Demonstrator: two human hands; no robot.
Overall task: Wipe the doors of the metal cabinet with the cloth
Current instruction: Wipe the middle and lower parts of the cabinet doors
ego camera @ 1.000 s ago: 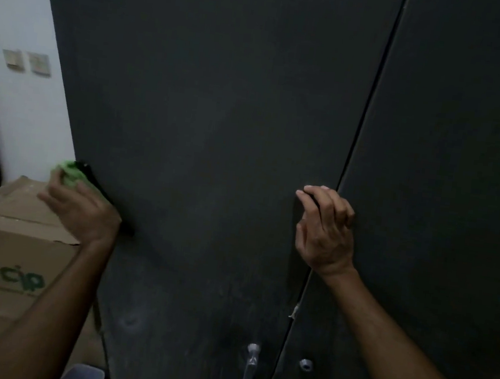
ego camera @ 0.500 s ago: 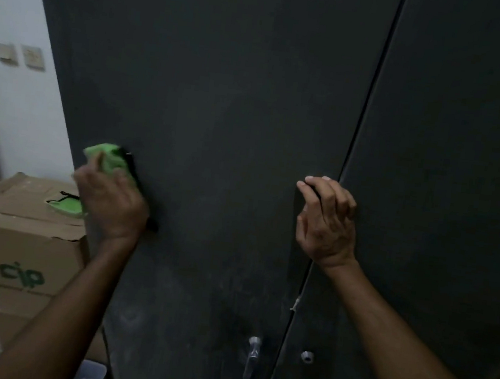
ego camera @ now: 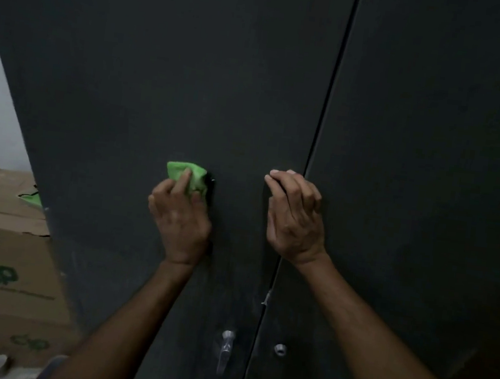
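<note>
In the middle of the frame the left hand [ego camera: 181, 215] presses a green cloth [ego camera: 188, 177] flat against the left door [ego camera: 167, 86] of the dark metal cabinet; its grip is closed around the bunched cloth, one finger lying over it. Just to the right, the right hand [ego camera: 295, 216] has its fingers curled around the edge of the left door at the seam with the right door [ego camera: 434, 148]. Lower in the frame are a metal handle [ego camera: 225, 350] and a lock [ego camera: 279, 348]. A cardboard box [ego camera: 1, 254] stands at lower left.
</note>
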